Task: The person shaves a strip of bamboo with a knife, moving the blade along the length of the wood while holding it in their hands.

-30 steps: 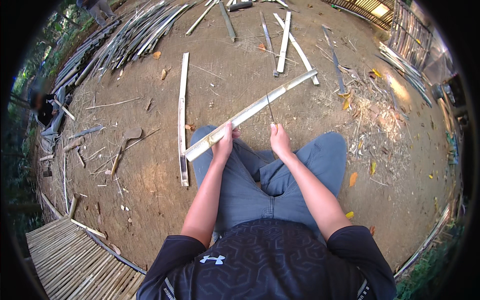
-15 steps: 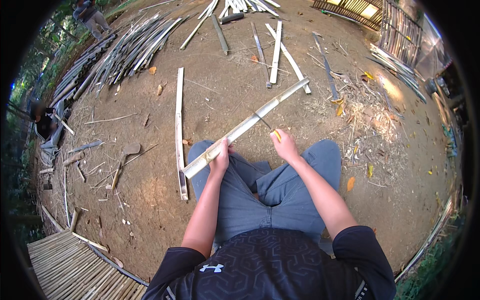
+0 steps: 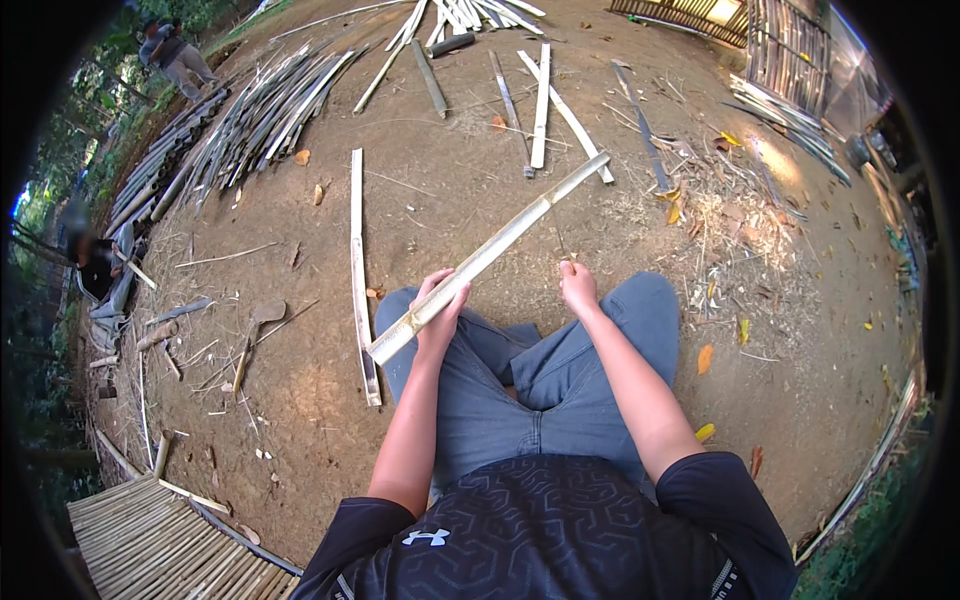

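A long split bamboo strip, pale inner face up, slants across my lap from lower left to upper right. My left hand is closed around it near its lower end, fingers over the far edge and thumb on the near side. My right hand, in a fist above my right shin, grips a knife. Its thin blade points away from me, the tip near the strip's underside or edge; whether it touches I cannot tell. The handle is mostly hidden in the fist.
Another split bamboo piece lies on the dirt at my left, beside a hatchet-like tool. Ahead are loose strips and a large bamboo pile. Shavings cover the right. Two people are at the far left; a slatted bamboo platform stands lower left.
My right hand has moved slightly right, and the knife blade has swung from leaning left to nearly straight ahead. The left hand's fingers have come up over the strip's far edge.
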The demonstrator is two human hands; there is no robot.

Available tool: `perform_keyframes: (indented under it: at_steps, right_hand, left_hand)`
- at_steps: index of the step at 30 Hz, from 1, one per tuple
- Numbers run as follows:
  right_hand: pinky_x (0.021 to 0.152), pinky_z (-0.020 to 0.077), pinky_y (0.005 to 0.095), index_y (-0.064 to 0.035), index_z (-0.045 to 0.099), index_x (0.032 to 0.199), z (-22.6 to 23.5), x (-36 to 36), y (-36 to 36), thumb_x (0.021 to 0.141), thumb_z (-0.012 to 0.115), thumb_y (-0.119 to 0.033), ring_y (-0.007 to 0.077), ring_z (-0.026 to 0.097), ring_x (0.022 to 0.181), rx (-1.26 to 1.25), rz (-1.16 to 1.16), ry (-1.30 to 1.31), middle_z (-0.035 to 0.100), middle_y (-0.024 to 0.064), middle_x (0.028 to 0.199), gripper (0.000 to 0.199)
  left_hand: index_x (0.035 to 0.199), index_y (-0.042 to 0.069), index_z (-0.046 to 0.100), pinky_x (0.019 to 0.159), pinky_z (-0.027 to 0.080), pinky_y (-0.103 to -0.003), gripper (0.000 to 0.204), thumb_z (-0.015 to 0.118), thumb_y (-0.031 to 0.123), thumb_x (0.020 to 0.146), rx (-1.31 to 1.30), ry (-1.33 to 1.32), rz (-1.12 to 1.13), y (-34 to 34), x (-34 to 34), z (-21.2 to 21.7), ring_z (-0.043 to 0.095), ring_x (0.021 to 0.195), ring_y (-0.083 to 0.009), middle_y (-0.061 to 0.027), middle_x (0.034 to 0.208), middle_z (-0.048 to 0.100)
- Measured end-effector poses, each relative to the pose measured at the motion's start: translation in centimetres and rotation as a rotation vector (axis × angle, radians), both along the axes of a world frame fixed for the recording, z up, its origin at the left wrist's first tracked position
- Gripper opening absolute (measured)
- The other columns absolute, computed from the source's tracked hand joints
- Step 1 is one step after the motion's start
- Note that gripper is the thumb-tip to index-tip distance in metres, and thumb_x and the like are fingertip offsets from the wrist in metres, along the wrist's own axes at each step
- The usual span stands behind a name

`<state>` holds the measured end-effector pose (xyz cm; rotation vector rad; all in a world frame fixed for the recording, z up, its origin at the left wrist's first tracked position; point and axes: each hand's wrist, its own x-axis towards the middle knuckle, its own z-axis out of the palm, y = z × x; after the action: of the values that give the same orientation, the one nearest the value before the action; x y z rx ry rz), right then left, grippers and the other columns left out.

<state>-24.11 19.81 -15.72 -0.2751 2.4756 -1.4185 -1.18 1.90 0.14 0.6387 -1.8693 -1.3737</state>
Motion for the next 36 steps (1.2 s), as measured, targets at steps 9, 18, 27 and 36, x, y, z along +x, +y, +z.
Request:
perform_keyframes:
  at_steps: [9, 18, 27, 36]
  right_hand:
    - [0.051, 0.0457, 0.0369, -0.0019, 0.061, 0.083, 2.3, 1.2, 0.0, 0.100, 0.054, -0.037, 0.0181, 0.059, 0.051, 0.012, 0.023, 0.071, 0.062, 0.0066, 0.064, 0.039]
    - [0.058, 0.0465, 0.0386, -0.0007, 0.062, 0.081, 5.0, 2.1, 0.3, 0.099, 0.055, -0.037, 0.0205, 0.062, 0.060, -0.040, 0.014, 0.067, 0.062, 0.0092, 0.064, 0.041]
    - [0.086, 0.0506, 0.0479, -0.0066, 0.060, 0.122, 11.5, 4.9, -0.3, 0.102, 0.048, -0.035, 0.0411, 0.065, 0.100, -0.032, 0.462, 0.337, 0.070, 0.0214, 0.101, 0.037]
    - [0.082, 0.0531, 0.0529, -0.0108, 0.066, 0.110, 15.7, 1.7, -2.1, 0.098, 0.054, -0.037, 0.0405, 0.067, 0.098, 0.233, 0.625, 0.338, 0.070, 0.0210, 0.101, 0.031]
  left_hand:
    - [0.087, -0.001, 0.062, 0.059, 0.053, -0.024, 0.026, 0.082, 0.015, 0.082, -0.419, -0.050, 0.080, -0.1, 0.6, 0.0, 0.070, 0.066, -0.0127, -0.0110, 0.077, 0.073]
    - [0.073, 0.001, 0.056, 0.050, 0.050, -0.025, 0.028, 0.075, 0.014, 0.089, -0.111, 0.008, 0.182, -0.3, 1.6, -0.5, 0.066, 0.055, -0.0119, -0.0076, 0.062, 0.066]
    - [0.067, 0.002, 0.053, 0.047, 0.048, -0.026, 0.036, 0.071, 0.020, 0.092, -0.130, -0.064, 0.196, -0.5, 1.4, -0.7, 0.065, 0.052, -0.0128, -0.0074, 0.057, 0.063]
    - [0.086, 0.003, 0.055, 0.049, 0.047, -0.027, 0.036, 0.056, 0.035, 0.102, 0.348, -0.060, 0.340, -0.6, 1.2, -0.5, 0.060, 0.049, -0.0151, -0.0076, 0.059, 0.060]
